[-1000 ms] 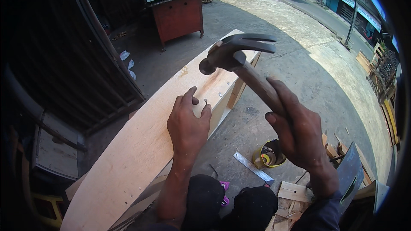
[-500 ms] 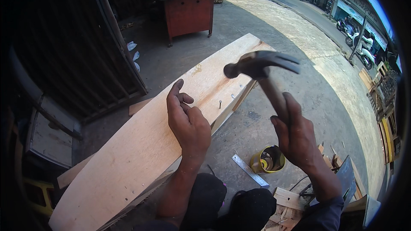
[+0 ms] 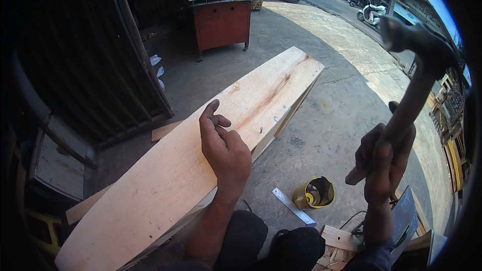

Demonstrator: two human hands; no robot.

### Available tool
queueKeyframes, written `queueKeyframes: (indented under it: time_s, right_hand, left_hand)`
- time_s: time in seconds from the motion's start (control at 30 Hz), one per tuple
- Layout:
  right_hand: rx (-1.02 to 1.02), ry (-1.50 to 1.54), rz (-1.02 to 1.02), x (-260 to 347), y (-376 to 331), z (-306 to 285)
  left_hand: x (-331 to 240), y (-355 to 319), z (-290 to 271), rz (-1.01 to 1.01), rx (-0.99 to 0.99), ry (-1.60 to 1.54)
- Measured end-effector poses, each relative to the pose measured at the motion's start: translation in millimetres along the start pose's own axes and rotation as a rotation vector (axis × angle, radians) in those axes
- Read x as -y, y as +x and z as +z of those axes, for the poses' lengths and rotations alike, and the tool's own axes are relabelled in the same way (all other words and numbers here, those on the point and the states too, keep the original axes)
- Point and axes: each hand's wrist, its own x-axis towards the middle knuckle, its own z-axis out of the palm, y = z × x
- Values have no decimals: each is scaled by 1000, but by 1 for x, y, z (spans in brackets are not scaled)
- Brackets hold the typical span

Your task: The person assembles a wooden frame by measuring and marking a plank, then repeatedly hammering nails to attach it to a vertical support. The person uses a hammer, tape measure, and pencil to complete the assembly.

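Observation:
My right hand [image 3: 384,158] is wrapped round the wooden handle of a claw hammer [image 3: 409,105], raised at the right with its dark metal head up high. A long pale wooden board [image 3: 165,170] runs diagonally across the view, on top of a box-like wooden piece. Resting on the board, my left hand [image 3: 226,153] holds nothing; its index finger is out and the others are loosely bent, apart. Just right of that hand a nail [image 3: 261,130] stands partly out of the board near its right edge. More nail heads dot the same edge.
On the concrete floor, a yellow bucket [image 3: 314,193] stands beside a metal ruler [image 3: 293,207]. Wood offcuts [image 3: 339,237] lie at the lower right. A red cabinet on wheels [image 3: 222,26] stands beyond the board, a dark corrugated metal door [image 3: 85,55] at the left.
My right hand has swung the hammer up and to the right, away from the nail. The left hand stays on the board, barely shifted in view.

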Motion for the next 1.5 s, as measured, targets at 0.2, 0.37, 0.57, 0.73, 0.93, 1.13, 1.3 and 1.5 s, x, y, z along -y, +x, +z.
queueKeyframes:
  time_s: [0.2, 0.37, 0.57, 0.73, 0.93, 1.13, 1.3, 1.5]
  right_hand:
    - [669, -872, 291, -7, -4, 5]
    - [129, -186, 43, -19, -14, 10]
    - [207, -555, 74, -19, -12, 12]
    - [704, -983, 202, -31, -17, 5]
    - [478, -718, 251, -39, -24, 8]
    - [412, -746, 332, -36, -36, 10]
    - [563, -837, 581, -87, -85, -13]
    - [584, -939, 1038, -175, -271, -40]
  left_hand:
    - [0, 0, 1, 41, 9, -44]
    - [3, -2, 3, -2, -7, -58]
    - [4, 0, 6, 63, -1, -9]
    - [2, -3, 6, 32, 19, -43]
    - [1, 1, 8, 37, 40, -33]
    - [1, 1, 12, 29, 34, -38]
    - [5, 6, 13, 87, 147, 80]
    - [-6, 28, 10, 362, 578, 729]
